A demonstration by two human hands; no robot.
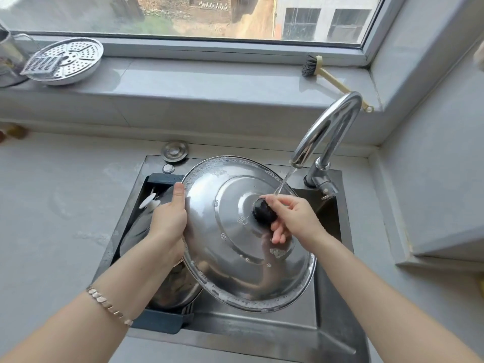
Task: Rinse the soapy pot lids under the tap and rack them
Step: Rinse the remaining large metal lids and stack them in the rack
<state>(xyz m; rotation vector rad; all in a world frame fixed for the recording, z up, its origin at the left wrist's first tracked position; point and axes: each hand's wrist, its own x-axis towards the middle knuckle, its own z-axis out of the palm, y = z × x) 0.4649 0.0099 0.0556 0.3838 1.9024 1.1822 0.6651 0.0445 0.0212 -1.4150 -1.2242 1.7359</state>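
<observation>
A pale grey stone table [52,205] runs beneath a wide window, with a dark steel sink [262,334] set into it. Over the sink a person holds a large round stainless-steel pot lid [235,258], tilted, its top side facing up and suds clinging along its edge. The left hand [170,218] takes the lid's left rim, its grip closed with the thumb lying on the top face and the fingers hidden behind. The right hand [293,218] has its grip curled round the black round knob [263,212] at the lid's centre. A curved chrome tap [330,127] stands at the sink's right back corner, and its thin stream of water [284,183] falls on the right hand's fingers just beside the knob. Under the lid's left side a steel pot [172,289] sits in a dark blue drainer tray [162,326] inside the sink. On the window sill [183,77] lie a round perforated steel steamer plate [68,61] at the left and a dark-bristled brush with a cream handle [311,65] at the right. A metal link bracelet [107,305] circles the left wrist.
</observation>
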